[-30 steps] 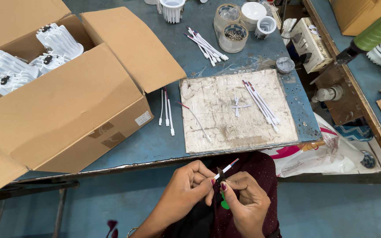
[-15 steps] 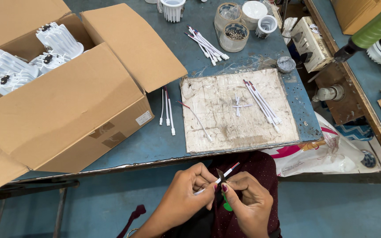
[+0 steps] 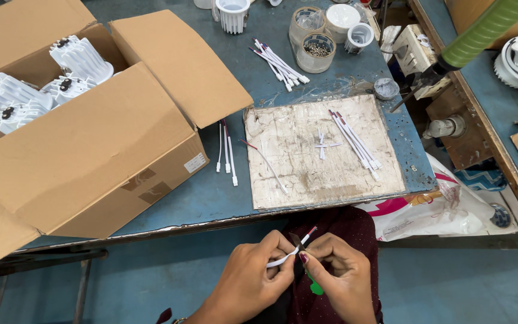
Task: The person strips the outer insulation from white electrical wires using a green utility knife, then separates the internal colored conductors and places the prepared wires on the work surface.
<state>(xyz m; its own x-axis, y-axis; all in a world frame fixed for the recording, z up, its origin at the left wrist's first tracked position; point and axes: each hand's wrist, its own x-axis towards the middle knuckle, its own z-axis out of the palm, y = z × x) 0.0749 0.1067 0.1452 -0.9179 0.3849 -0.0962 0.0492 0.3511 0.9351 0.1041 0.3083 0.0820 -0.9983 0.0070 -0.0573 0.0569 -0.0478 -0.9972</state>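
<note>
Left hand [image 3: 253,279] and right hand [image 3: 337,276] both pinching a white wire [image 3: 286,257], fingers closed around it, below the table [image 3: 211,198] edge; green tool [image 3: 315,287] tucked under right hand

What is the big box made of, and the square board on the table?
The box looks like brown cardboard: matte, with folded flaps. The board seems to be wood or pressboard, though its pale, scratched, stained surface leaves that unsure.

Below the near edge of the blue metal table [image 3: 211,204], the left hand [image 3: 256,273] and right hand [image 3: 337,276] meet fingertip to fingertip, both pinched shut, knuckles up, wrists angled inward.
</note>
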